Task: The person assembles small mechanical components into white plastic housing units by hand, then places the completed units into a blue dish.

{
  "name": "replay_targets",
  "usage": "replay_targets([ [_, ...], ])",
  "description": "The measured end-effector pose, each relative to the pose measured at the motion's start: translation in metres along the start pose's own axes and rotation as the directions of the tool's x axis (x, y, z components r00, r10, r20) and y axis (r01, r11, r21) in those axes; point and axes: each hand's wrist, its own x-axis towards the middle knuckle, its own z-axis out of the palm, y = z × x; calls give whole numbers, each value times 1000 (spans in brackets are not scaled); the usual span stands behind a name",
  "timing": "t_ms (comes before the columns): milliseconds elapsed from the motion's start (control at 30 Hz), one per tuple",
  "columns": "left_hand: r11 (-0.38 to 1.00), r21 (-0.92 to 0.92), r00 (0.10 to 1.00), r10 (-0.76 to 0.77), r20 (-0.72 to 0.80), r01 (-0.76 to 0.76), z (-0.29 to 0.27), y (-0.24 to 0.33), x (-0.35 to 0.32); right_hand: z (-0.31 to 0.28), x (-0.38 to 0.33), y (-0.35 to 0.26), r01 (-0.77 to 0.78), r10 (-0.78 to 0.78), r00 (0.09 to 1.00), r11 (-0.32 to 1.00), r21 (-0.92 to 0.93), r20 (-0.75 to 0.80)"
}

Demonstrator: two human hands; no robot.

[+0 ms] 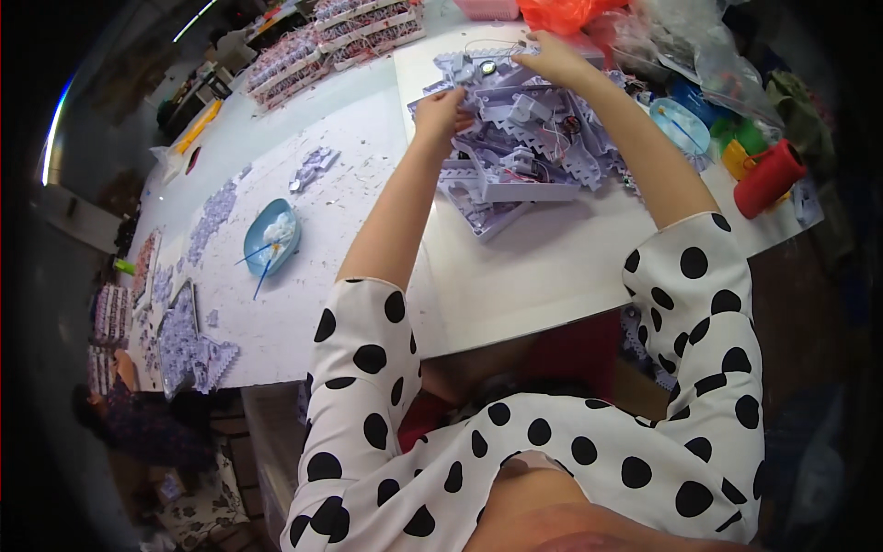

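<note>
A heap of pale lilac plastic parts (pixel 529 124), several with zigzag edges and thin wires, lies at the far side of the white table. At its far left, a zigzag-edged plastic part (pixel 457 68) carries a small round metallic disc (pixel 488 67). My left hand (pixel 441 115) is closed, its thumb and forefinger on the near edge of this part. Across from it, my right hand (pixel 558 61) has its fingers bent together at the heap's top, beside a thin wire; what they pinch is too small to tell. An open-topped lilac tray-like part (pixel 529 191) lies at the heap's near side.
A blue bowl (pixel 273 237) with white stuff and blue sticks stands on the left, near loose lilac pieces (pixel 315 168). Another blue bowl (pixel 681 127) and a red cylinder (pixel 769 179) stand right. Bundled parts (pixel 368 23) are stacked far left. Another person (pixel 138 414) sits lower left.
</note>
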Motion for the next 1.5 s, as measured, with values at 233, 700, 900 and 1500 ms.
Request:
replay_targets([
  [233, 895, -430, 988, -70, 135, 122, -1, 57, -5, -27, -14, -4, -19, -97, 989, 667, 745, 113],
  [700, 996, -84, 960, 12, -279, -36, -177, 12, -264, -60, -179, 2, 291, -289, 956, 956, 44, -45],
  [900, 1000, -8, 918, -6, -397, 3, -170, -42, -304, -24, -165, -7, 262, -324, 929, 917, -302, -177],
  [1500, 997, 8, 929, 79, -363, -81, -165, -54, -301, 3, -151, 2, 283, -432, 890, 774, -566, -146],
])
